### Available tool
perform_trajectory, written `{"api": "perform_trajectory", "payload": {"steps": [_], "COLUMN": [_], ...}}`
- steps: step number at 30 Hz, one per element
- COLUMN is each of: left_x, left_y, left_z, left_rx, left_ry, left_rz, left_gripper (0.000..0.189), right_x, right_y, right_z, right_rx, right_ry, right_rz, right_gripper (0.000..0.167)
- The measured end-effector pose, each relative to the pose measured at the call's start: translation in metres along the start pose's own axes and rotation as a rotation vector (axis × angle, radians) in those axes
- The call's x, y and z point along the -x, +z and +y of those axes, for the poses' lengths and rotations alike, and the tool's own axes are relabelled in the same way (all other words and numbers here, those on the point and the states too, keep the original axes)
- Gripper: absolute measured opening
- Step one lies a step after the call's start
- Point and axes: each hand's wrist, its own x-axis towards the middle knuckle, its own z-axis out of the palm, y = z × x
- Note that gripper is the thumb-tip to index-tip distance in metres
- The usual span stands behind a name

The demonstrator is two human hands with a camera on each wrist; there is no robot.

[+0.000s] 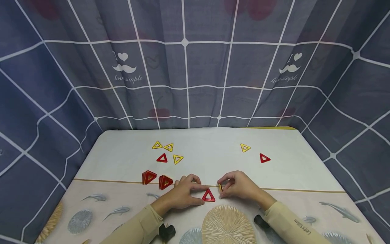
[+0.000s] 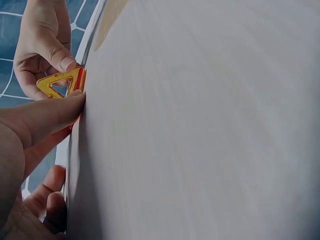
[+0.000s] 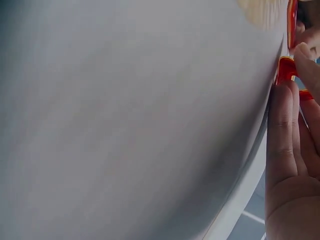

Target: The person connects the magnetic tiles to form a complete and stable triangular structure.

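A red open-centred triangle tile lies flat on the table at its front middle. My left hand holds it between thumb and forefinger, at its top corner and lower left corner. Just to the right, my right hand pinches a yellow triangle tile, tilted up on edge. The left wrist view shows the yellow face of that tile. Red shows on the held piece in the right wrist view; I cannot tell whether it is one tile or two together.
Two red-and-yellow pyramid-like shapes stand left of my left hand. Behind them lie loose yellow tiles and a red tile. At the back right are a yellow tile and a red tile. A curtain hangs behind.
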Motion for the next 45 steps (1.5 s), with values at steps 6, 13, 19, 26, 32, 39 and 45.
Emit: {"api": "perform_trajectory", "payload": {"steps": [6, 13, 19, 26, 32, 39, 45], "left_x": [0.000, 0.001, 0.001, 0.001, 0.001, 0.001, 0.001], "left_y": [0.000, 0.000, 0.000, 0.001, 0.001, 0.001, 0.001], "left_z": [0.000, 0.000, -0.001, -0.002, -0.002, -0.001, 0.000], "left_rx": [-0.008, -0.013, -0.013, 0.023, 0.029, 0.020, 0.019], "left_ry": [-0.006, -0.005, -0.008, -0.027, -0.040, -0.020, 0.000], "left_rz": [-0.007, -0.005, -0.004, 0.002, 0.005, 0.012, 0.015], "left_gripper": [0.046, 0.046, 0.047, 0.044, 0.040, 0.040, 0.039], "right_x": [0.000, 0.000, -0.001, 0.000, -0.001, -0.001, -0.002], "right_y": [0.008, 0.017, 0.021, 0.024, 0.025, 0.026, 0.025], "right_z": [-0.005, -0.010, -0.012, -0.013, -0.013, -0.013, -0.013], "right_rx": [-0.006, 0.010, 0.007, 0.012, 0.010, 0.005, -0.010], "right_ry": [-0.014, -0.031, -0.033, -0.042, -0.041, -0.040, -0.030], "right_rz": [-0.024, -0.053, -0.043, -0.037, -0.038, -0.042, -0.052], "right_gripper": [0.039, 0.039, 0.040, 0.039, 0.038, 0.038, 0.039]}}
